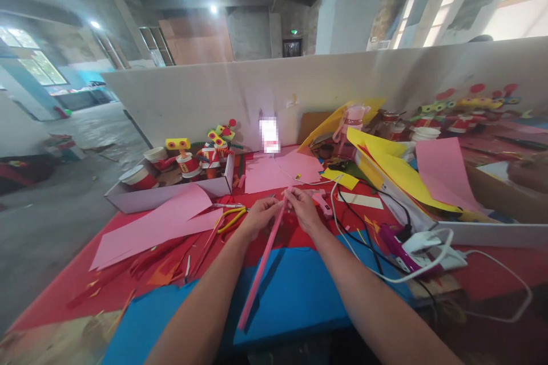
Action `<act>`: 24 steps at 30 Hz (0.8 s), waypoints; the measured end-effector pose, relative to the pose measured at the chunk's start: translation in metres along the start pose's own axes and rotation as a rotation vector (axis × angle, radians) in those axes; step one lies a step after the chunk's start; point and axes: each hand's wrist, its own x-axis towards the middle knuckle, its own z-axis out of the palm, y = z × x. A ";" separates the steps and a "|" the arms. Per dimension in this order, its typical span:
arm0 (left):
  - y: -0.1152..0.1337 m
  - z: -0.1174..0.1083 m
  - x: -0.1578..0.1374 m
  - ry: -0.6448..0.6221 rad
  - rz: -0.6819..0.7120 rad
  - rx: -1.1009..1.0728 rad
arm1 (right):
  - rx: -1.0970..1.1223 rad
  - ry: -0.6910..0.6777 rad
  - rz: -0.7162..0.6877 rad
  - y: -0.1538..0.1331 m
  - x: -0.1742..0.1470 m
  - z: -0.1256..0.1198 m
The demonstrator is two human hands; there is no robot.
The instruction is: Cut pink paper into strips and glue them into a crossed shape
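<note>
Fingers of left hand (261, 215) and right hand (302, 206): pinched on pink strip (265, 258) | strip slants from fingertips toward wearer | yellow-handled pliers (232, 227) left of fingers | pink glue gun (326, 205) just right

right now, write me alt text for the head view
A person's left hand and right hand hold the far end of a narrow pink strip above a table covered in red and blue. Nearby lie pink sheets, yellow-handled pliers and a pink glue gun.

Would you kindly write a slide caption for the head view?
Left hand and right hand holding a long pink strip that slants over a blue cloth.
</note>
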 end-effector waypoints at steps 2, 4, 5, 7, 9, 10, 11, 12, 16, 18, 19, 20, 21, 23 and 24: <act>0.000 0.000 0.000 -0.027 -0.011 0.046 | 0.015 0.013 -0.016 0.000 0.000 0.000; 0.002 0.000 0.000 -0.010 -0.014 0.077 | 0.029 0.003 -0.001 0.000 0.000 0.001; 0.002 0.000 0.001 0.026 -0.005 0.076 | 0.029 -0.011 0.016 0.000 -0.001 0.002; 0.002 -0.002 0.003 0.130 0.020 0.050 | 0.006 -0.053 0.058 -0.001 -0.004 0.004; 0.001 -0.005 0.006 0.236 0.048 0.006 | -0.048 -0.140 0.111 -0.003 -0.009 0.007; 0.000 -0.007 0.008 0.279 0.063 -0.019 | -0.076 -0.198 0.140 -0.004 -0.011 0.009; -0.001 -0.009 0.009 0.315 0.078 -0.042 | -0.100 -0.259 0.167 -0.006 -0.014 0.010; -0.003 -0.011 0.011 0.345 0.094 -0.063 | -0.118 -0.318 0.192 -0.008 -0.017 0.012; -0.006 -0.015 0.014 0.405 0.125 -0.105 | -0.109 -0.444 0.243 -0.014 -0.022 0.013; -0.007 -0.015 0.015 0.402 0.132 -0.113 | -0.086 -0.455 0.256 -0.015 -0.023 0.012; -0.007 -0.014 0.015 0.393 0.136 -0.122 | -0.077 -0.451 0.261 -0.015 -0.022 0.011; -0.008 -0.014 0.015 0.383 0.141 -0.135 | -0.070 -0.445 0.264 -0.015 -0.022 0.011; -0.008 -0.013 0.015 0.369 0.146 -0.151 | -0.067 -0.439 0.268 -0.014 -0.022 0.011; -0.007 -0.012 0.014 0.338 0.153 -0.180 | -0.068 -0.431 0.278 -0.014 -0.021 0.010; -0.007 -0.011 0.014 0.324 0.154 -0.191 | -0.070 -0.428 0.283 -0.014 -0.021 0.010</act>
